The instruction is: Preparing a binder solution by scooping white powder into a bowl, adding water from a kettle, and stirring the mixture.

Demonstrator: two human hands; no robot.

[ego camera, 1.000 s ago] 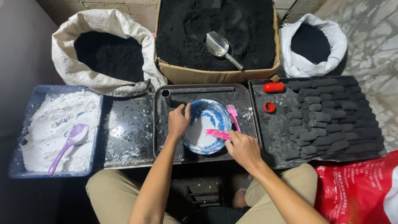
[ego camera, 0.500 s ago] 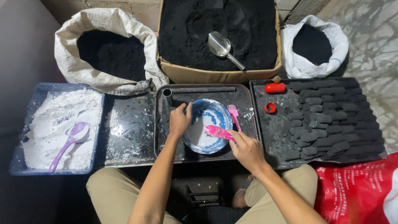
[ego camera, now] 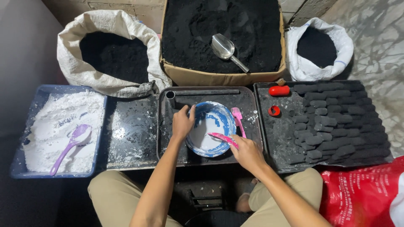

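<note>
We see the mixing step in hand: our left hand clasps the near-left rim of the blue-and-white bowl to steady it, its grip closed on the rim, while our right hand grips the handle of a pink spatula whose blade dips into the white contents of the bowl. The bowl stands in the middle of a dark metal tray, between a blue tray of white powder on the left and a tray of black moulded briquettes on the right. The spatula's long axis runs from lower right to upper left; its working end points left, toward the bowl's centre, and its handle points back into our right palm. We judge that the next move calls for a firm hold on the rim, so that the bowl does not slide, and for a sweeping stroke along the bowl's inner wall. A second pink scoop lies just beside the bowl's right rim, its long axis running roughly away from us.
</note>
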